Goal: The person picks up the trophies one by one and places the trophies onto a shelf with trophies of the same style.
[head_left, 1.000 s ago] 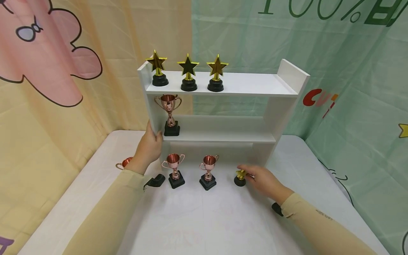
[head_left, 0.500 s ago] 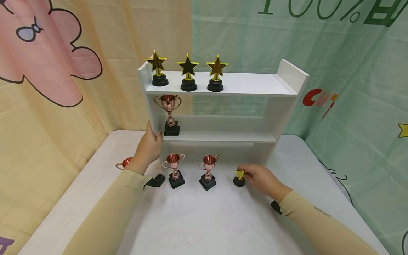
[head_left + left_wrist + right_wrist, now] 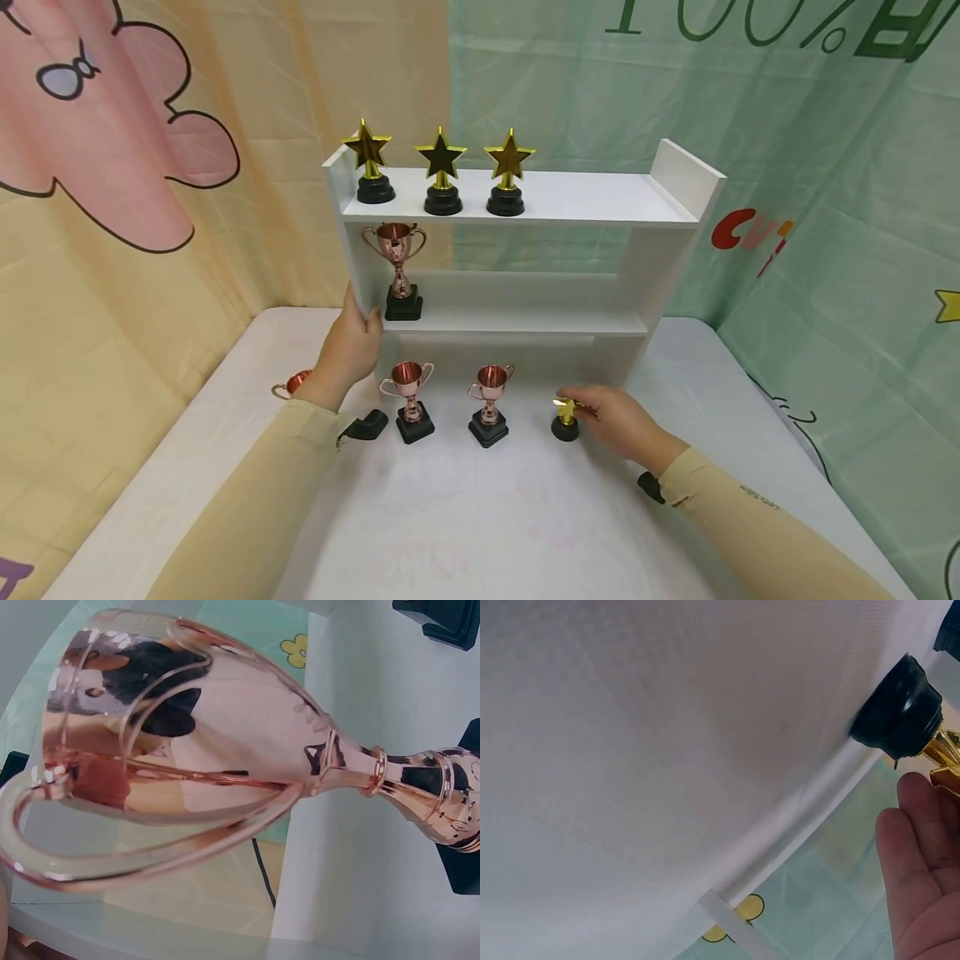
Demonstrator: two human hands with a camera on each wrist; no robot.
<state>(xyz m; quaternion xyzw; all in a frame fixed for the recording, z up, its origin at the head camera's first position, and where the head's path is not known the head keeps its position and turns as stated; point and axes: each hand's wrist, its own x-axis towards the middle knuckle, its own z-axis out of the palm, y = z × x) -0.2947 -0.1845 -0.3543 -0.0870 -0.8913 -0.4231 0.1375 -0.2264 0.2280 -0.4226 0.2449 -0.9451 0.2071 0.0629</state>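
At the left side of the white shelf unit [image 3: 525, 321], my left hand [image 3: 351, 342] holds the side panel, thumb in front and the other fingers hidden behind it. My right hand [image 3: 624, 421] pinches the star of a small gold star trophy [image 3: 565, 428], upright low over the white tabletop. The trophy's black base [image 3: 901, 709] shows in the right wrist view, beside the right fingers [image 3: 900, 847]. Two small rose-gold cup trophies, one at left [image 3: 412, 400] and one at centre [image 3: 490, 404], stand before the shelf. A rose-gold cup [image 3: 187, 720] fills much of the left wrist view.
Three gold star trophies, at left [image 3: 374, 188], middle [image 3: 443, 199] and right [image 3: 506, 200], stand on the top shelf. A larger rose-gold cup [image 3: 402, 267] occupies the middle shelf's left end. Another cup [image 3: 297, 382] is partly hidden behind my left wrist. Printed curtains surround the table.
The small star trophy in my right hand has shifted and turned slightly, its star showing a little differently. My left hand has stayed on the side panel.
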